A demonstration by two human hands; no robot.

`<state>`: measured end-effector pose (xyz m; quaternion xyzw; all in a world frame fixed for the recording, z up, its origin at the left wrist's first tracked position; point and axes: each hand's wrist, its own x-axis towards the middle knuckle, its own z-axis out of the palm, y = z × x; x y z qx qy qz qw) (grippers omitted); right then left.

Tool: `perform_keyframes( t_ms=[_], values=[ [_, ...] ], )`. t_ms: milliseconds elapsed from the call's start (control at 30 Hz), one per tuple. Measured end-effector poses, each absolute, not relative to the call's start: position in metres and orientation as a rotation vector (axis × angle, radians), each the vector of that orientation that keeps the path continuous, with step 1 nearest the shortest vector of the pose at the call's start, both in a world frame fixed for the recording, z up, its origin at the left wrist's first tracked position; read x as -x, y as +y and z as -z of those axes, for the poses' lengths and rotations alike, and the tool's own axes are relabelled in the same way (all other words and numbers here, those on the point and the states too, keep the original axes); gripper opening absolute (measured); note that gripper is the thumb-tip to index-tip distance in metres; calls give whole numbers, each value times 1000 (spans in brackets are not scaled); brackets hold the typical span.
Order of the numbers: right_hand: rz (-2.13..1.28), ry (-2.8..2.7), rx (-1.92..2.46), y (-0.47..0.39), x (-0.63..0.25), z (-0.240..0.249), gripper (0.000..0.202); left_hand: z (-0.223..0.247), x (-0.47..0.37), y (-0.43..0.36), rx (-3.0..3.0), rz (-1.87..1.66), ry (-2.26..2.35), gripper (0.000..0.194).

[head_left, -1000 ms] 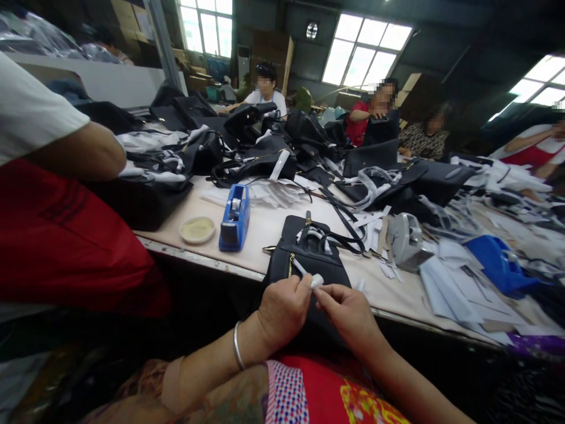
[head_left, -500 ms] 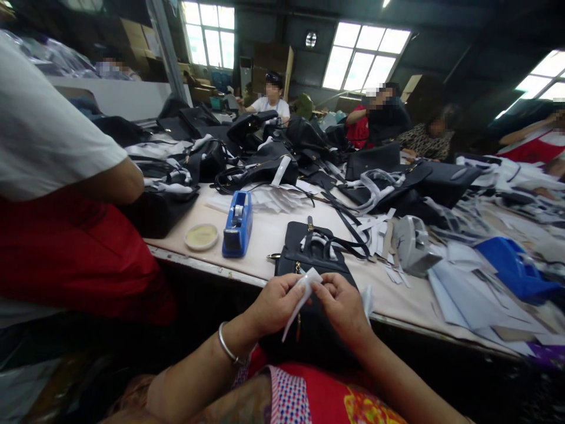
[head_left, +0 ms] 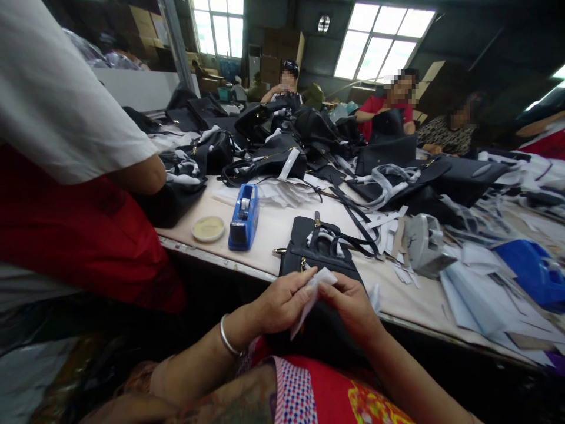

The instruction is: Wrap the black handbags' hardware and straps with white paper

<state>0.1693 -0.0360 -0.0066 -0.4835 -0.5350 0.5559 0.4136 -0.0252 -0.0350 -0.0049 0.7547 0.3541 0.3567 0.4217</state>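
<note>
Between my two hands is a strip of thin white paper [head_left: 325, 275], its tail hanging down toward my lap. My left hand [head_left: 282, 300], with a silver bangle on the wrist, pinches it from the left side. From the right, my right hand [head_left: 353, 303] grips the same paper between thumb and fingers. Right under and behind the hands, a black leather backpack [head_left: 300, 235] lies over the table's front edge. Its handle is wrapped in white, and a gold zip pull shows beside my fingers. My hands cover part of its lower half.
A blue tape dispenser [head_left: 244, 218] and a shallow round dish [head_left: 208, 228] stand to the left. On the right are a grey tape dispenser [head_left: 426, 244], paper strips [head_left: 391, 232] and a blue dispenser [head_left: 529, 274]. Black bags [head_left: 273, 156] pile up behind. A co-worker's arm [head_left: 141, 175] is close at left.
The view has shifted slightly, so the table items sit a little farther right. The paper is turned and bunched more between my fingers. A co-worker at the back right has lowered a black bag.
</note>
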Motion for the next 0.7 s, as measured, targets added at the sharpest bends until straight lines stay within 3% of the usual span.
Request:
perform_keyframes(
  t_ms=[200, 367, 533, 700],
  values=[
    [-1356, -1248, 1210, -40, -175, 5, 25, 1, 50, -42, -2065, -705, 883, 34],
    [-1404, -1276, 1208, -45, -180, 12, 24, 13, 41, -62, -1878, -783, 1028, 15],
    [-1680, -1391, 1133, -57, -183, 14, 35, 22, 29, -71, -1849, -901, 1105, 17],
    [-1462, -1353, 1353, -64, -163, 14, 26, 23, 23, -69, -1976, -939, 1116, 17]
  ],
)
